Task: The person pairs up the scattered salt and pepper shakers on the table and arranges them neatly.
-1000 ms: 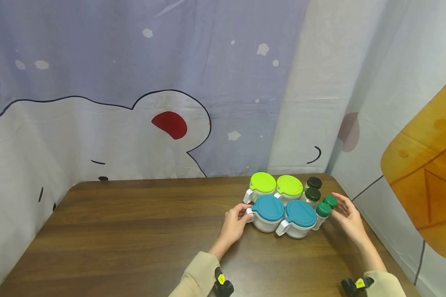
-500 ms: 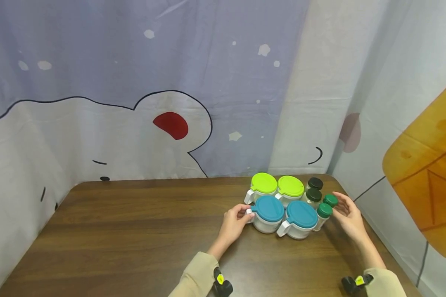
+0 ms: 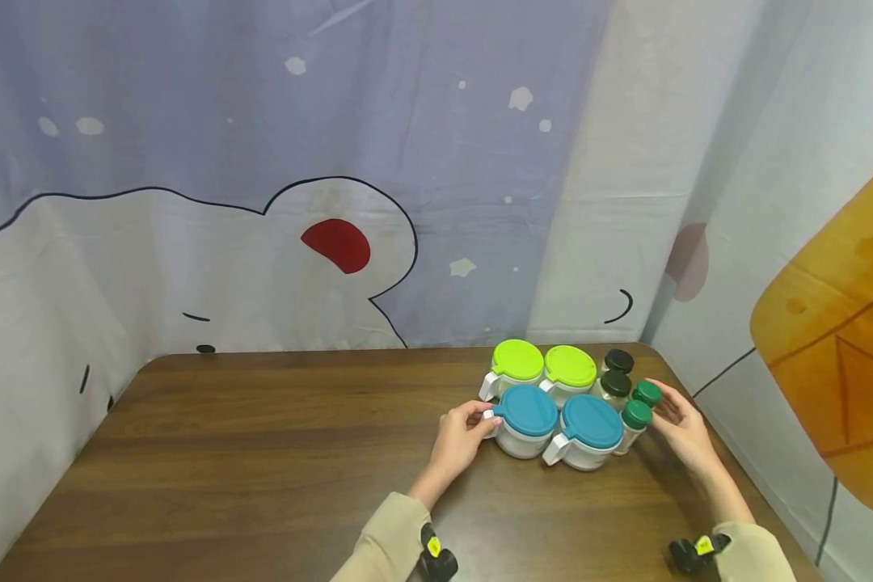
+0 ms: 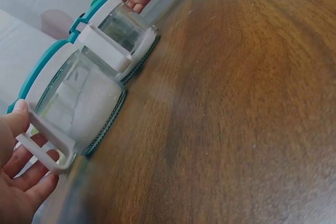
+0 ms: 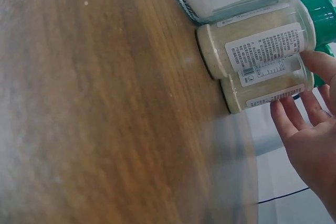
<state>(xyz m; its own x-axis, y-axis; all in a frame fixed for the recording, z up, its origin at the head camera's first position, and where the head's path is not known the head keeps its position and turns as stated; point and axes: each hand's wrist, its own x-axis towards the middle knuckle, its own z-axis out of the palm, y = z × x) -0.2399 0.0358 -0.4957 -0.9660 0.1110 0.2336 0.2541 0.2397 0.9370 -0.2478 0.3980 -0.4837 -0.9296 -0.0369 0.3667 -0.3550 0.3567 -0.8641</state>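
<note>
My left hand pinches the white handle of a blue-lidded seasoning jar, thumb near the handle's top. A second blue-lidded jar stands beside it on the right. My right hand touches the rear of two green-capped shaker bottles with relaxed fingers, fingertips along its labelled side and thumb near its neck. The front green-capped shaker bottle stands close against the right blue-lidded jar. Pale powder shows inside both shakers. All these containers stand upright on the table.
Two lime-lidded jars stand behind the blue-lidded ones. Two black-capped bottles stand to their right, near the back right corner of the wooden table. A printed curtain hangs behind the table and along its right side.
The head view has shifted very slightly. Both hands keep their places at the jar handle and the shaker, and the containers stay grouped as before.
</note>
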